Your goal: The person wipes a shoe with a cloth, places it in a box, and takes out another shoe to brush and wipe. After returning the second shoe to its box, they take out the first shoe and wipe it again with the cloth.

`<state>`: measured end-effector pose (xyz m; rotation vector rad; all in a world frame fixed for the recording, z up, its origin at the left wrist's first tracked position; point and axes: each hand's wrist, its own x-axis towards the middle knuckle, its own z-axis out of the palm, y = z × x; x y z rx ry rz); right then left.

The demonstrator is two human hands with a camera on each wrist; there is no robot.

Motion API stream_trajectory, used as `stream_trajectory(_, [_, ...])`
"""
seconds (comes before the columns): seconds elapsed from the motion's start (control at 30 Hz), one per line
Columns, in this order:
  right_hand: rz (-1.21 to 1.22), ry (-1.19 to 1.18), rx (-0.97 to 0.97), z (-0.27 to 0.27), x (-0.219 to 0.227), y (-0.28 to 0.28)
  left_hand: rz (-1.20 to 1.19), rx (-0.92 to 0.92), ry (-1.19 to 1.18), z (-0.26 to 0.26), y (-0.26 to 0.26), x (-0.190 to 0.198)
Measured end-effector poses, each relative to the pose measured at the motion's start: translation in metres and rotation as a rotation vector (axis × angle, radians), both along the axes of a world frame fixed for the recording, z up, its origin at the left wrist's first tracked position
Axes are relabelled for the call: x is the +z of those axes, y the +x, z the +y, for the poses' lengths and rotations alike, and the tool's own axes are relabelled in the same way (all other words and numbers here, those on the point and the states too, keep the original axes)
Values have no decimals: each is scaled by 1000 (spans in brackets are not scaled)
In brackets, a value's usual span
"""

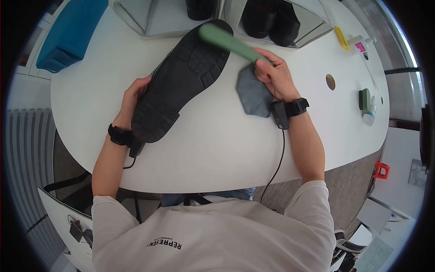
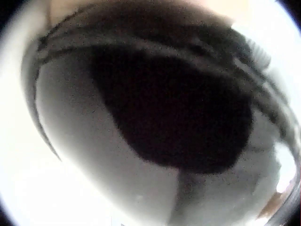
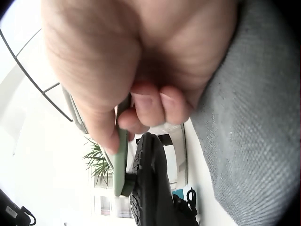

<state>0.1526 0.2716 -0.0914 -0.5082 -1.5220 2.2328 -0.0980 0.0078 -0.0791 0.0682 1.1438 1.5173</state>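
A black shoe (image 1: 176,86) is held with its treaded sole facing up, toe end toward the back of the table. My left hand (image 1: 132,100) grips its side near the heel, fingers partly hidden by the shoe. The left wrist view is filled by the dark shoe (image 2: 169,108) up close. My right hand (image 1: 277,75) pinches the handle of a green brush (image 1: 231,44), whose head lies over the toe of the sole. In the right wrist view the dark bristles of the brush (image 3: 120,165) touch the sole of the shoe (image 3: 149,179).
A grey cloth (image 1: 253,93) lies under and beside my right hand. Behind are boxes (image 1: 167,22) with dark shoes (image 1: 272,22). A blue case (image 1: 70,38) stands back left. Toward the right are a bottle (image 1: 359,44), a green-black brush (image 1: 364,99) and another bottle (image 1: 369,117).
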Motion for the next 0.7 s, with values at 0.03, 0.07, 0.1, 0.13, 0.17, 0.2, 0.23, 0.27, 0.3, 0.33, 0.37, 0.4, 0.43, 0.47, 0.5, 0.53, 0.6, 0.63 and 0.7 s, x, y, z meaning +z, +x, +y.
stream_trajectory(0.03, [95, -98, -89, -1, -1, -1, 7, 5, -3, 1, 1, 0])
stream_trajectory(0.07, [91, -101, -92, -1, -1, -2, 3, 3, -6, 1, 3, 0])
stream_trajectory(0.1, [92, -115, -116, 0, -1, -2, -21, -12, 5, 1, 4, 3])
stream_trajectory(0.13, [96, -128, -138, -1, 0, -3, -42, -25, 17, 0, 6, 6])
stream_trajectory(0.17, [99, -127, -135, 1, 0, -1, -39, -22, 18, -1, 4, 4])
stream_trajectory(0.2, [74, -91, -17, 4, 0, 3, -34, -3, 33, -2, 1, 1])
stream_trajectory(0.23, [46, -56, 96, 5, 0, 6, -32, 13, 47, -1, 0, 0])
stream_trajectory(0.27, [45, -55, 92, 5, -1, 6, -33, 9, 48, 0, 1, 0])
stream_trajectory(0.3, [71, -71, 28, 5, -4, 5, -32, -11, 47, 0, 3, 2])
stream_trajectory(0.33, [96, -90, -34, 5, -5, 4, -31, -29, 43, 0, 4, 3])
stream_trajectory(0.37, [96, -91, -30, 5, -6, 2, -30, -24, 43, -2, 2, 1])
stream_trajectory(0.4, [114, -133, -104, 6, -5, -1, -31, -32, 63, -3, -2, -3])
stream_trajectory(0.43, [129, -176, -181, 7, -5, -3, -34, -43, 83, -2, -2, -3])
stream_trajectory(0.47, [127, -175, -182, 7, -4, -2, -36, -44, 84, -3, -2, -3])
stream_trajectory(0.5, [122, -166, -152, 8, -4, -1, -58, -22, 100, -3, 0, -1])
stream_trajectory(0.53, [117, -158, -122, 7, -4, 1, -78, 1, 115, -3, 3, 1])
stream_trajectory(0.6, [132, -151, -54, 11, -8, 7, -54, 2, 104, -3, 5, 3])
stream_trajectory(0.63, [144, -142, 13, 11, -6, 7, -32, 0, 95, -2, 5, 5])
stream_trajectory(0.7, [151, -181, -64, 11, -6, 5, -53, -18, 123, 0, 8, 11])
